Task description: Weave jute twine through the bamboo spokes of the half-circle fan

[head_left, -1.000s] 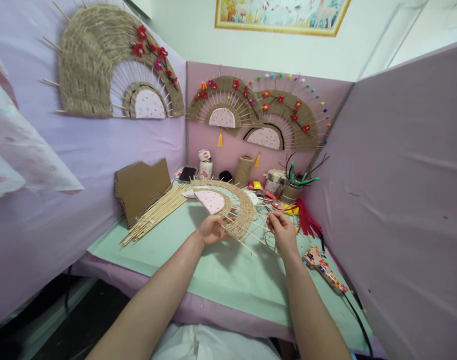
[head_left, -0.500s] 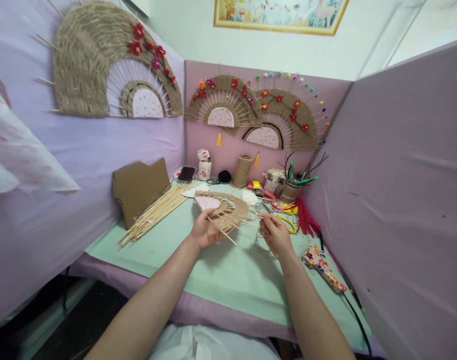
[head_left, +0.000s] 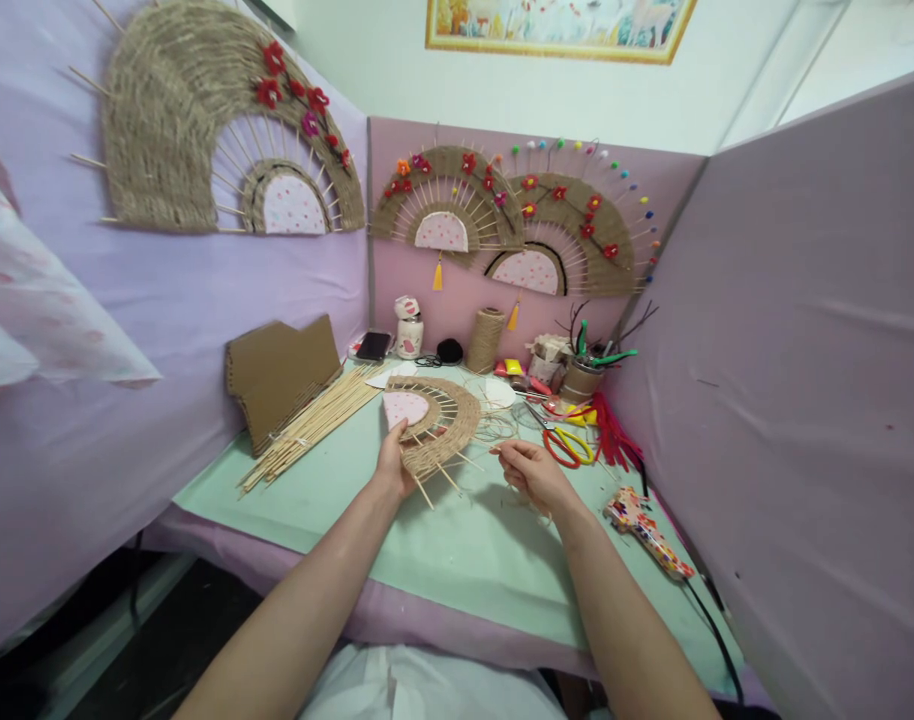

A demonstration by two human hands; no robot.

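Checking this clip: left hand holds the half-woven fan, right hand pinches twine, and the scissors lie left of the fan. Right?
Not quite. The head view shows the scissors lying right of the fan, past the right hand. The rest stands: the left hand holds the fan and the right hand pinches twine.

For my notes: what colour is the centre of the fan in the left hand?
Pale pink, darker dots; head view shows the woven fan and its centre.

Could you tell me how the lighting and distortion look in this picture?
Head view: wide-angle stretch at the edges, soft even light; right hand, pinching twine, casts a faint shadow on the green mat; woven fan in the left hand is sharp.
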